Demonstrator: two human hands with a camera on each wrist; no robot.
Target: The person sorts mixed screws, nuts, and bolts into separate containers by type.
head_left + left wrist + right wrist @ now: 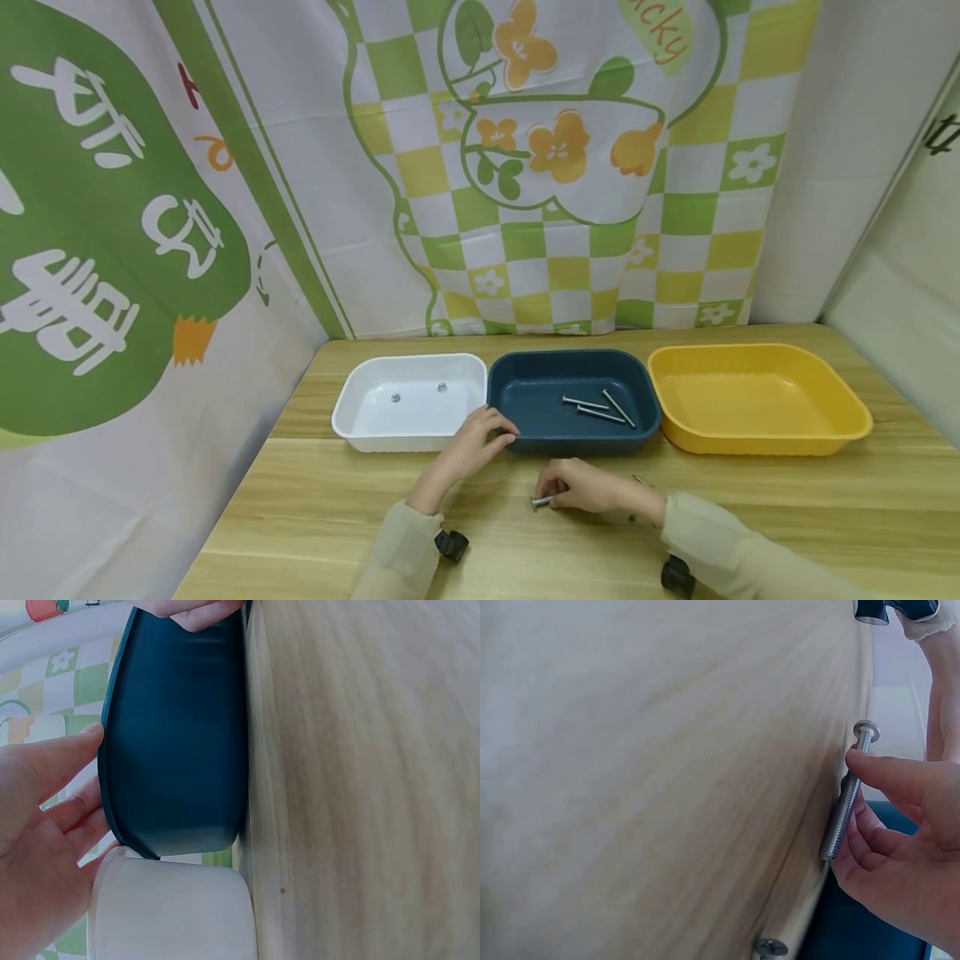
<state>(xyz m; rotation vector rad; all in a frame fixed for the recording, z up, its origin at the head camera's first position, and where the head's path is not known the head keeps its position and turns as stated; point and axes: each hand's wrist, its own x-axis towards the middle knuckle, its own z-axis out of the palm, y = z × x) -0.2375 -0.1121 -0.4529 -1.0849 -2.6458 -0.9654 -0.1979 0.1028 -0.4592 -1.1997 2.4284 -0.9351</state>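
Observation:
My right hand (588, 485) pinches a long silver screw (847, 795) between thumb and fingers, low over the table in front of the dark blue tray (573, 446). In the right wrist view its round head points away from the thumb and its threaded shank lies along the fingers. My left hand (474, 442) hovers with loosely bent fingers at the blue tray's front left corner, beside the white tray (408, 444). In the left wrist view its thumb tip is right at the blue rim. Several screws (600, 413) lie inside the blue tray.
Two small metal pieces (396, 397) sit in the white tray. A yellow tray (765, 446) stands right of the blue one. Near my right wrist another screw head (770, 947) shows on the wooden table (300, 533). A patterned cloth (570, 275) hangs behind.

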